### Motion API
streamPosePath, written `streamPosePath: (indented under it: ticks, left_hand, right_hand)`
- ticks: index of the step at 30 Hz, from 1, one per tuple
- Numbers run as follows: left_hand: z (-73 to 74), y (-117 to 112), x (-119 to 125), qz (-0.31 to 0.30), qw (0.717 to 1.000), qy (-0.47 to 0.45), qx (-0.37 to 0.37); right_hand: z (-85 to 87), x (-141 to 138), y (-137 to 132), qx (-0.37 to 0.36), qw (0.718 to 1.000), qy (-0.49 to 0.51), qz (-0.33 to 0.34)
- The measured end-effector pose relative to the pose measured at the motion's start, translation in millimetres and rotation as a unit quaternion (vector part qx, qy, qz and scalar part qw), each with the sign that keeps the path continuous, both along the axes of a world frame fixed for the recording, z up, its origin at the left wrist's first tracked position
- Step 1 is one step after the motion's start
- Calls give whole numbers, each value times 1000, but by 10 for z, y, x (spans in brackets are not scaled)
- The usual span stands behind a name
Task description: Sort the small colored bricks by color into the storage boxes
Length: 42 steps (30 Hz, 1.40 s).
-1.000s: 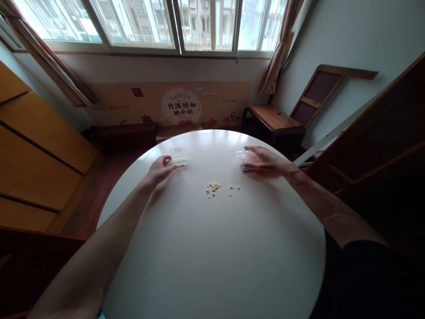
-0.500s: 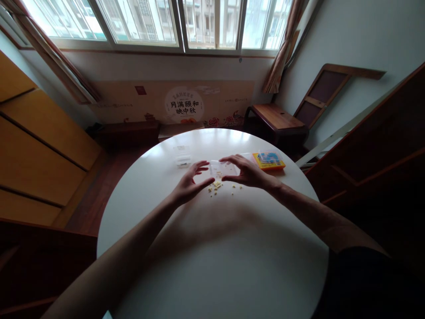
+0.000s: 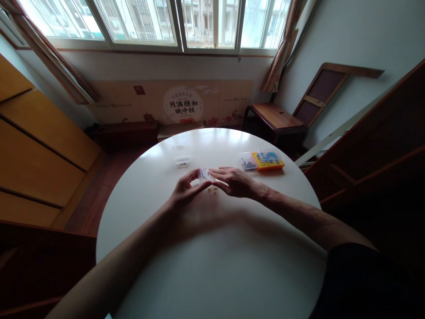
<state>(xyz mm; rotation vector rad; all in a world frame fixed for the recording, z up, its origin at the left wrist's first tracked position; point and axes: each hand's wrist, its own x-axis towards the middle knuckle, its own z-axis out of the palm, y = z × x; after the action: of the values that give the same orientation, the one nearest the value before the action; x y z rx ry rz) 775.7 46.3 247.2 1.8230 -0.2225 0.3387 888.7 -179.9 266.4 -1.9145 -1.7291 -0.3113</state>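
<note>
Both my hands meet at the middle of the round white table (image 3: pixel 212 266). My left hand (image 3: pixel 186 191) and my right hand (image 3: pixel 234 181) together pinch a small clear plastic case (image 3: pixel 204 173), tilted just above the tabletop. Under the hands lie several small yellow pieces (image 3: pixel 212 189), mostly hidden by my fingers. A second clear case (image 3: pixel 182 158) rests on the table farther back and to the left, untouched.
At the right of the table sit a small clear box with dark contents (image 3: pixel 247 161) and a yellow-orange box with blue inside (image 3: pixel 268 161). Beyond the table stand a wooden bench (image 3: pixel 274 117), a printed cardboard panel (image 3: pixel 181 104) and windows. Wooden cabinets flank both sides.
My right hand carried the clear case from the right side to the centre, my left hand left the other case and joined it. Now both hands close on the case, tilting it over the yellow pieces.
</note>
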Motion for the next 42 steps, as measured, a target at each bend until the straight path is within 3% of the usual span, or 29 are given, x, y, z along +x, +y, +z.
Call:
streamPosePath:
  ticks: [5, 8, 12, 16, 21, 27, 31, 34, 39, 42]
  left_hand:
    - [49, 13, -20, -2, 999, -25, 48]
    - [114, 114, 12, 0, 989, -75, 126]
    - [266, 278, 64, -29, 948, -132, 287]
    - [434, 363, 90, -75, 910, -145, 381]
    - [630, 343, 93, -111, 867, -147, 462]
    - [766, 260, 114, -123, 845, -125, 505]
    - [804, 226, 128, -136, 849, -128, 494]
    - [805, 225, 120, -125, 880, -121, 441]
    - [654, 253, 154, -50, 968, -119, 217]
    - [457, 285, 237, -45, 989, -100, 101]
  right_hand:
    - [93, 23, -82, 0, 999, 39, -6]
    - [88, 92, -145, 20, 998, 59, -28]
    - [13, 192, -198, 42, 994, 67, -76]
    - [-48, 184, -213, 45, 991, 71, -99]
    - [-74, 100, -229, 51, 986, 111, -117]
    - [-138, 89, -238, 52, 979, 160, -117]
    - [-134, 115, -252, 52, 980, 153, -120]
    - [-97, 157, -265, 94, 976, 141, -138]
    - [-44, 263, -191, 169, 952, 184, -178]
    - [-40, 370, -49, 163, 936, 275, -143]
